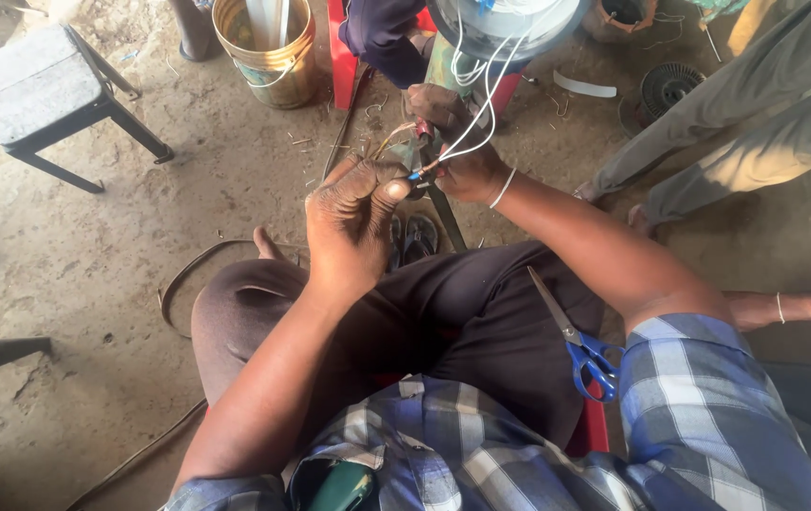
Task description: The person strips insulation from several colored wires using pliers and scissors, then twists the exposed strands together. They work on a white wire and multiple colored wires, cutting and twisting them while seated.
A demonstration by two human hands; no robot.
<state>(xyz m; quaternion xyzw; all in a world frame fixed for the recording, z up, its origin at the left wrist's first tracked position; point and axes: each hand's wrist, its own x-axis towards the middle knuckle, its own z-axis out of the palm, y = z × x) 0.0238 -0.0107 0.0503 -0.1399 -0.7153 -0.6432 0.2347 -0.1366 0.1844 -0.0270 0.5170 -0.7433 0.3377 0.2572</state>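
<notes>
The left hand (353, 222) and right hand (457, 142) pinch shut on thin white wires (481, 99) — blue- and red-tipped — held above the person's knees; blue-handled scissors (580, 345) rest on the right thigh; a yellow bucket (268, 47) on the dirt floor holds pale strips.

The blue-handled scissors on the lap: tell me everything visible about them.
The blue-handled scissors have two blue plastic finger loops and plain grey metal blades. The blades are shut together into one narrow point. They lie on the person's dark-trousered right thigh, point aimed up and away from the body, loops nearest the checked shirt sleeve. The right forearm passes just beside them. Neither hand touches them.
</notes>
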